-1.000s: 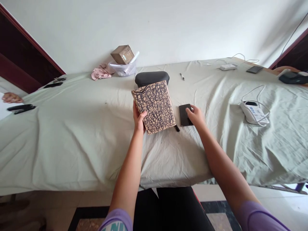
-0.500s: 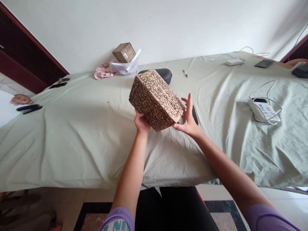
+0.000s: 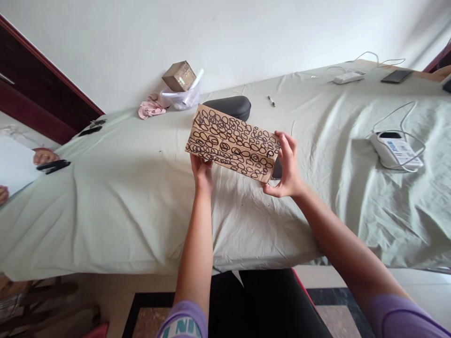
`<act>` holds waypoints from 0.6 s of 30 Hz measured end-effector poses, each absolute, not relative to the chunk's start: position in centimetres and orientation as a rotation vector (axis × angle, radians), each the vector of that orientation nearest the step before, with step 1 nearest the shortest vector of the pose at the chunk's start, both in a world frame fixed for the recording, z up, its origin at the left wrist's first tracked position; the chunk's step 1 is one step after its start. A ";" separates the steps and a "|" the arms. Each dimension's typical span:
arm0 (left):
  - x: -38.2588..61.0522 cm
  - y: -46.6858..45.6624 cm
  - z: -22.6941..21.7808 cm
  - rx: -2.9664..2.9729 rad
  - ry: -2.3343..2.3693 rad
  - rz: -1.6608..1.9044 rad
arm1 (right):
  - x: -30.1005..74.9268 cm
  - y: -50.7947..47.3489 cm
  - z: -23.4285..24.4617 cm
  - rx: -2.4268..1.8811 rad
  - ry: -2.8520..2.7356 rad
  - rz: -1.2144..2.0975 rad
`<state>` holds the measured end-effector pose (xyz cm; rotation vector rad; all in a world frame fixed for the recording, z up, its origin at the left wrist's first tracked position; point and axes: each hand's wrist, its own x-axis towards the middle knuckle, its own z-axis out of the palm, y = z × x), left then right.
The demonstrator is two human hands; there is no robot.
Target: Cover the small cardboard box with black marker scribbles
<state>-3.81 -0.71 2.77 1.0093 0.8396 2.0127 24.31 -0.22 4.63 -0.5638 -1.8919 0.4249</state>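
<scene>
Got the cardboard box [image 3: 232, 142] scribbled with black loops up in both hands: my left hand [image 3: 202, 171] cups its lower edge, and my right hand [image 3: 286, 164] wraps around the right end, fingers spread wide. It's held up over the sage-cloth tabletop [image 3: 105, 220] — about mid-table, just in front of a black hard case [image 3: 227, 107] near the back edge.

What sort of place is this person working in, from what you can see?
Probably a room in a home, not a workshop: a long surface is draped with a creased pale green cloth, a patterned rug lies on the floor, and there's a dark wooden door frame.
</scene>
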 end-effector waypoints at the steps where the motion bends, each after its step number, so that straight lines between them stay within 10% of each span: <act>1: -3.9 -0.7 2.8 1.017 0.841 2.019 | 24.2 -0.3 4.6 -0.560 -1.889 0.429; 18: -3.6 -1.0 3.2 0.953 0.806 2.028 | 23.5 0.0 3.9 -0.457 -1.902 0.215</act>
